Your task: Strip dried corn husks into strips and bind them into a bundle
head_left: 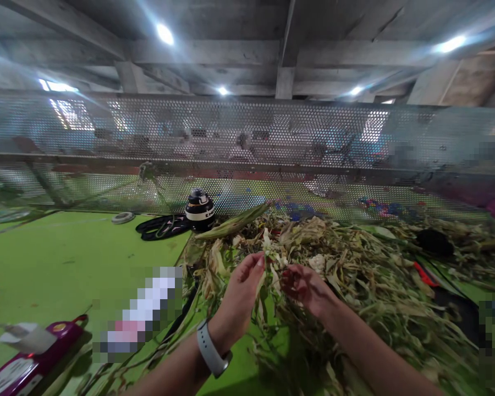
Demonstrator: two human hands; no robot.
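Note:
My left hand [244,286], with a pale watch strap [209,347] on its wrist, is closed in a pinch on a whitish-green piece of corn husk [269,246]. The piece stands up past the thumb and fingertips, with thin strips hanging below. Just right of it, my right hand [304,286] is half curled, its fingers apart and slightly blurred, and I see nothing held in it. Around and behind both hands spreads a heap of dried corn husks [355,269]. One long green husk [235,223] lies on the heap's far left side.
A dark round jar-like object [200,210] stands at the back beside a flat black item [163,226] and a tape roll [122,218]. A purple box [35,357] lies front left on the green table [66,264]. Behind rises a perforated metal screen [247,132].

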